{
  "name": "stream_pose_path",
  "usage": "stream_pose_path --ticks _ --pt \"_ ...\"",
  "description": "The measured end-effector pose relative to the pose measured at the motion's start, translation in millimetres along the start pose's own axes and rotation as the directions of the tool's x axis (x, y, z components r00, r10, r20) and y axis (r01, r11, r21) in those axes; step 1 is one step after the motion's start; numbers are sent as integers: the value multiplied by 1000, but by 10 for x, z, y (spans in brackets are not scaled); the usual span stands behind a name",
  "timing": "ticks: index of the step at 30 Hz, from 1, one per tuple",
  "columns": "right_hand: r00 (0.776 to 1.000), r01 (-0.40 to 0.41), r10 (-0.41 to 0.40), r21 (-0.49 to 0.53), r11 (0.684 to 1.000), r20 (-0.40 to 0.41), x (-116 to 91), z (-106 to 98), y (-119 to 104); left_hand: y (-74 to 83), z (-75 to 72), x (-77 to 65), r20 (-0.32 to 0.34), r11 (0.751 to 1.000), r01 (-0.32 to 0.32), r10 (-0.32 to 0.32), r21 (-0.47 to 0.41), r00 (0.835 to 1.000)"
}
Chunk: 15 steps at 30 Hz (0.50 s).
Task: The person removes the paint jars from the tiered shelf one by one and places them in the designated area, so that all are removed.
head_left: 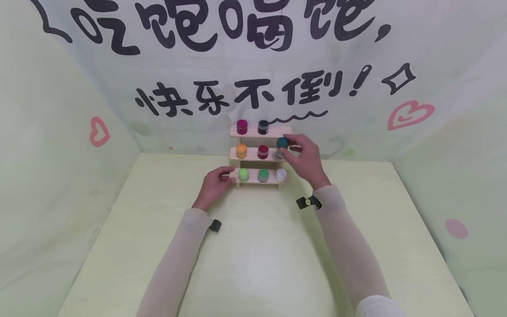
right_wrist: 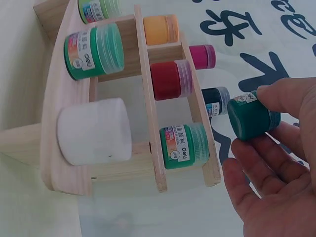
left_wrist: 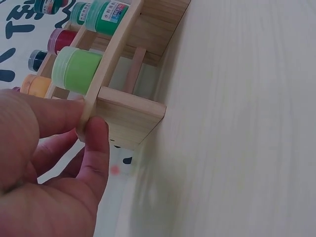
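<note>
A three-tier wooden rack (head_left: 253,182) stands against the back wall, with small paint jars on its tiers. My left hand (head_left: 215,187) pinches the left end of the bottom tier between thumb and fingers, beside a light green paint jar (left_wrist: 76,70). A dark green paint jar (right_wrist: 253,117) is held by my right hand (head_left: 306,158), thumb on one side and fingers on the other. It is off the rack, near the right end of the top tier. On the middle tier below, another green paint jar (right_wrist: 183,145) is partly hidden in the head view.
The bottom tier also bears a green jar (head_left: 263,175) and a white jar (head_left: 281,175). Orange (head_left: 241,151) and red (head_left: 263,152) jars stand on the middle tier, magenta (head_left: 242,127) and dark (head_left: 263,127) ones on top. A printed cloth (head_left: 253,61) hangs behind the pale table (head_left: 245,264).
</note>
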State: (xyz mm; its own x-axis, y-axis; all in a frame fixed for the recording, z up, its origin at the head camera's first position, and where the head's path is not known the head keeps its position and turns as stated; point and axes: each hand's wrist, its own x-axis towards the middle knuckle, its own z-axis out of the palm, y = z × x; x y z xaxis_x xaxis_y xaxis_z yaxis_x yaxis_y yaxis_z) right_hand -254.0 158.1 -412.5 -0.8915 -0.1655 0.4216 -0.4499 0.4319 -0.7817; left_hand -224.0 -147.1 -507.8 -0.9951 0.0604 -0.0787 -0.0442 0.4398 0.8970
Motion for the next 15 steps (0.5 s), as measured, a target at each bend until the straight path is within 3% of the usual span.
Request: stream_pose_path --ticks 15 --pt "997 13 -14 24 1000 79 -356 92 -7 27 -3 -19 4 1000 -19 19 4 1000"
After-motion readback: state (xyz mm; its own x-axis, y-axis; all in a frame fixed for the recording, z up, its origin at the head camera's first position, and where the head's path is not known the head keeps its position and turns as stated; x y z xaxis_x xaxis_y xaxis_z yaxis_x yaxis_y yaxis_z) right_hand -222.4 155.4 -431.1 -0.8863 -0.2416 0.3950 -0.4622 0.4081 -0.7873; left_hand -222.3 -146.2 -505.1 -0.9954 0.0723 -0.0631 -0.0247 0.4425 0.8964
